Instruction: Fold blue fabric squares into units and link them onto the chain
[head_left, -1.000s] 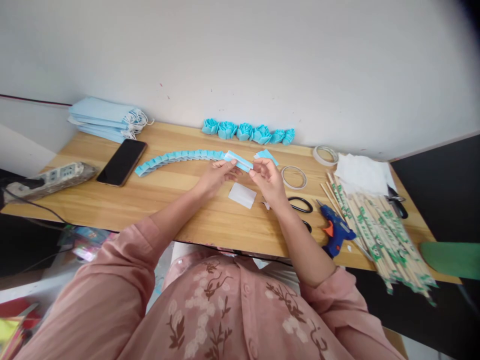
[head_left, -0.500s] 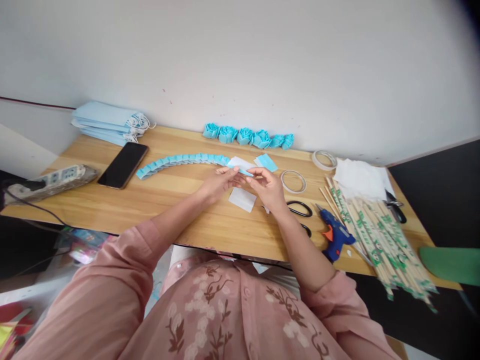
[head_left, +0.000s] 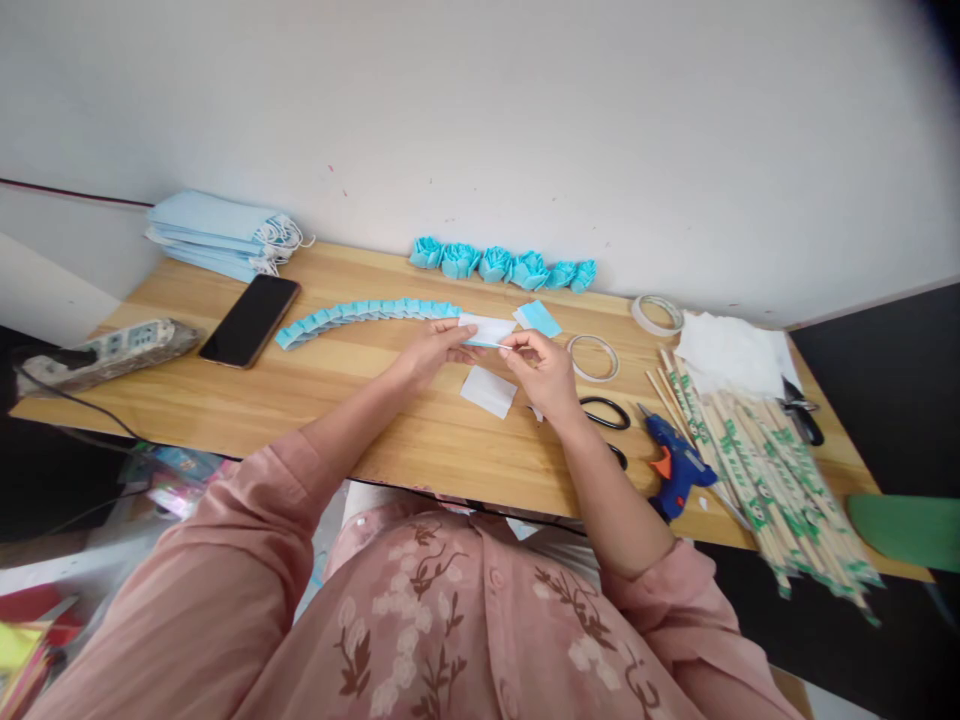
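Note:
Between my two hands is a small rectangular piece of mask fabric (head_left: pixel 487 328), its white face up and a narrow blue strip along the near edge. My left hand (head_left: pixel 436 350) pinches its left end, thumb on top. The near right corner is pinched in the fingertips of my right hand (head_left: pixel 546 375). A loose white rectangle (head_left: pixel 488 391) lies on the table just below my hands. Behind them sits a small stack of blue and white pieces (head_left: pixel 538 317). To the left curves a row of folded blue pieces (head_left: pixel 360 317).
Blue fabric roses (head_left: pixel 495 264) line the wall. Right: tape rolls (head_left: pixel 594 358), black-handled scissors (head_left: pixel 606 412), a blue glue gun (head_left: pixel 675 460), wrapped chopsticks (head_left: pixel 765 480), white sheets (head_left: pixel 727 352). Left: a phone (head_left: pixel 250 321), a mask stack (head_left: pixel 214 230), a power strip (head_left: pixel 112 350).
The piece in my hands now lies flatter, showing more of its white face. My right hand has moved slightly right and down along its edge. The camera view has shifted slightly.

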